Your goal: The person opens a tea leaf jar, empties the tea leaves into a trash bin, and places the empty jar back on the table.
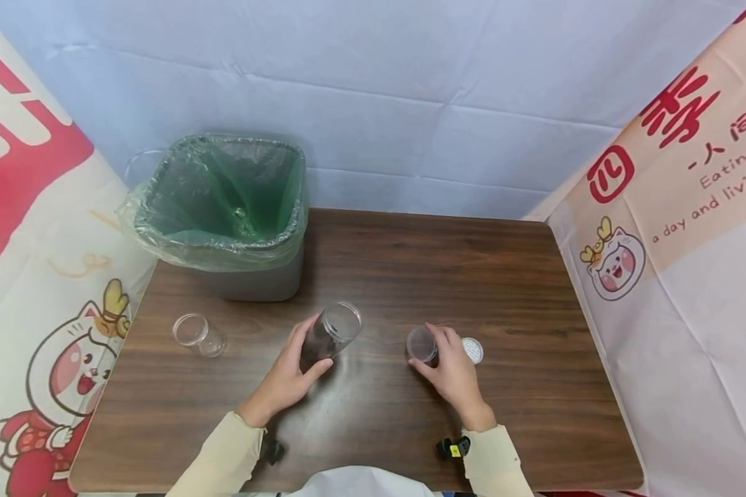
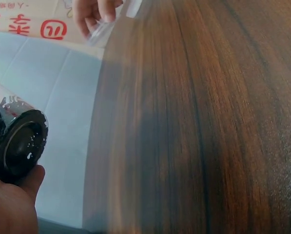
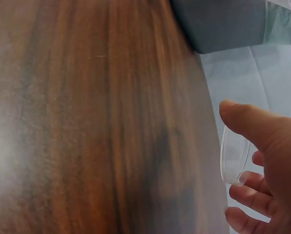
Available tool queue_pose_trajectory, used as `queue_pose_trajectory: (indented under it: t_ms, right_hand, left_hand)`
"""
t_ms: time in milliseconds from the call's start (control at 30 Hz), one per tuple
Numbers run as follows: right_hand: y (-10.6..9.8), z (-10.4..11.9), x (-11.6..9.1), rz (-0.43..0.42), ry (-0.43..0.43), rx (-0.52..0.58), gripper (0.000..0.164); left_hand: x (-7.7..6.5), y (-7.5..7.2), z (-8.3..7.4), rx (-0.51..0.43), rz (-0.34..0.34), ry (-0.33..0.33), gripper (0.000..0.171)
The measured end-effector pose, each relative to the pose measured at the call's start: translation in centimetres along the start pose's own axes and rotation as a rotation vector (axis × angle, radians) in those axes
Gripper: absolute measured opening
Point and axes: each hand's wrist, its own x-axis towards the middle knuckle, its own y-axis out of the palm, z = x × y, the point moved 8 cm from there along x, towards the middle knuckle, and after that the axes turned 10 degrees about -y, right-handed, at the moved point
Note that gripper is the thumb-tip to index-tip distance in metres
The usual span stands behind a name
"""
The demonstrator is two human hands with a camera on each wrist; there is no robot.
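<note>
My left hand (image 1: 289, 373) grips a clear cylindrical jar (image 1: 342, 322), its round rim tilted up and to the right. In the left wrist view the jar's round black base (image 2: 23, 144) shows, with dark patches and pale flecks about it. My right hand (image 1: 454, 373) holds a clear, round, cup-like container (image 1: 421, 343) between thumb and fingers. From the right wrist, the container's thin transparent rim (image 3: 231, 156) shows between the thumb and the curled fingers. Beside the right hand lies a small white perforated disc (image 1: 472, 350), partly behind the fingers.
Another clear jar (image 1: 200, 336) is at the table's left. Behind it stands a grey bin (image 1: 261, 279) with a green plastic liner (image 1: 224, 255) folded over its rim. The brown wooden table (image 1: 435, 269) is enclosed by a pale curtain (image 1: 398, 124) and printed side cloths.
</note>
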Motion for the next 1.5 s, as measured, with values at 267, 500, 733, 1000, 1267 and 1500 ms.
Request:
queue_pose_trajectory:
  t_ms: [267, 500, 733, 1000, 1267, 1500]
  right_hand:
    - [1.2, -0.1, 0.1, 0.035, -0.017, -0.025, 0.077]
    - [2.0, -0.4, 0.2, 0.044, -0.014, -0.046, 0.075]
    - [2.2, -0.6, 0.1, 0.039, -0.011, -0.065, 0.074]
    - [2.3, -0.9, 0.0, 0.045, -0.006, -0.086, 0.075]
    - [2.3, -1.1, 0.1, 0.043, -0.004, -0.09, 0.076]
    - [2.4, -1.4, 0.1, 0.047, 0.007, -0.082, 0.075]
  left_hand:
    - [0.0, 0.0, -0.1, 0.002, -0.012, -0.001, 0.08]
    - [-0.1, 0.2, -0.2, -0.001, -0.007, 0.0, 0.08]
    - [-0.2, 0.3, 0.1, 0.01, -0.006, 0.007, 0.079]
    - [-0.1, 0.3, 0.0, 0.009, -0.008, 0.015, 0.081]
    - [-0.2, 0.2, 0.1, 0.01, -0.017, 0.011, 0.081]
    - [-0.2, 0.0, 0.0, 0.006, -0.03, 0.01, 0.081]
